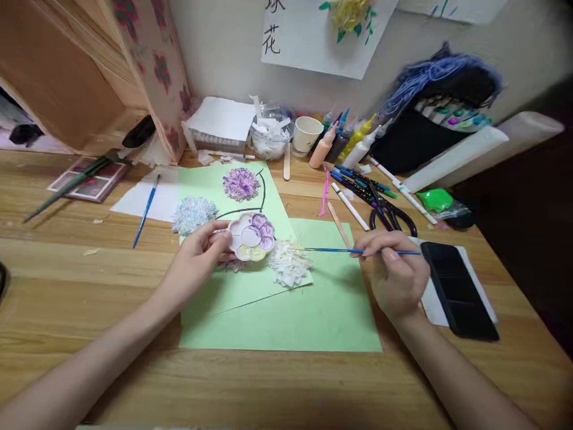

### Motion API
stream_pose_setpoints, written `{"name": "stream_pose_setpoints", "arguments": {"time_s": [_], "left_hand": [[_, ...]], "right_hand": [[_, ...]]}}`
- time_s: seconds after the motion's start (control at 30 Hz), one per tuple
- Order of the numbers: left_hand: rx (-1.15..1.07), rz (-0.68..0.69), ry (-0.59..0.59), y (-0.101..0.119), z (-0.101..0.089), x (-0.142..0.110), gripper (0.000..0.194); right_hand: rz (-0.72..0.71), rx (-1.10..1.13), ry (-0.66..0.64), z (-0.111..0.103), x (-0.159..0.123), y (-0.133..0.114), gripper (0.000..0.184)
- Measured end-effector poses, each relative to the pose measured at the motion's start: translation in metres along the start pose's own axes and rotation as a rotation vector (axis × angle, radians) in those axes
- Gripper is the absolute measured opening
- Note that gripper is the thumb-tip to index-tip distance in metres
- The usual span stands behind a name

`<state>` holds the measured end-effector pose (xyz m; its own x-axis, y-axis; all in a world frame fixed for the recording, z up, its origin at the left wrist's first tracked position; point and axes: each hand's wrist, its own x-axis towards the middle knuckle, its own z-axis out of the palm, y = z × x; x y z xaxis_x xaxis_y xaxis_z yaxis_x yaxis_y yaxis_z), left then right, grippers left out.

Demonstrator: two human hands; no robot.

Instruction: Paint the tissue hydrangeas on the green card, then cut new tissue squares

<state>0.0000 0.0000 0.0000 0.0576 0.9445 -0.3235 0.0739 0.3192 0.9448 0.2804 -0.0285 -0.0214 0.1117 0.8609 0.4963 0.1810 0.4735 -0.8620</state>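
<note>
My left hand grips a flower-shaped paint palette by its left edge, with purple and pale yellow paint in its wells. My right hand holds a thin blue paintbrush level, fingers closed round the handle. The brush tip meets the top of a white, yellow-tinged paper flower. A purple paper flower and a light blue one sit on the green paper, joined by drawn black stems. Another purplish flower is mostly hidden beneath the palette.
A second paintbrush lies at left on white paper. Behind stand a paper cup, a bowl of paper scraps and several paint bottles. Black scissors, pens and a phone lie to the right.
</note>
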Motion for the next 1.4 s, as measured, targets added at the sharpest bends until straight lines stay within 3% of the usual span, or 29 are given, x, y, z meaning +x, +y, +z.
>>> {"name": "stream_pose_setpoints", "arguments": {"time_s": [0.43, 0.57, 0.77, 1.1, 1.4], "left_hand": [[0.032, 0.018, 0.024, -0.008, -0.001, -0.001, 0.041], [0.043, 0.019, 0.033, -0.009, -0.001, -0.001, 0.04], [0.023, 0.01, 0.04, -0.008, 0.0, -0.001, 0.039], [0.012, 0.011, 0.009, -0.008, 0.001, -0.002, 0.039], [0.021, 0.019, -0.001, -0.01, 0.0, -0.001, 0.041]], "right_hand": [[-0.125, -0.018, 0.015, 0.002, -0.001, 0.003, 0.019], [-0.113, -0.047, -0.037, 0.002, -0.001, 0.003, 0.02], [-0.097, 0.053, 0.088, 0.005, -0.002, -0.004, 0.019], [-0.082, -0.042, -0.354, 0.009, -0.012, -0.01, 0.025], [-0.09, -0.081, -0.384, 0.009, -0.009, -0.013, 0.024]]}}
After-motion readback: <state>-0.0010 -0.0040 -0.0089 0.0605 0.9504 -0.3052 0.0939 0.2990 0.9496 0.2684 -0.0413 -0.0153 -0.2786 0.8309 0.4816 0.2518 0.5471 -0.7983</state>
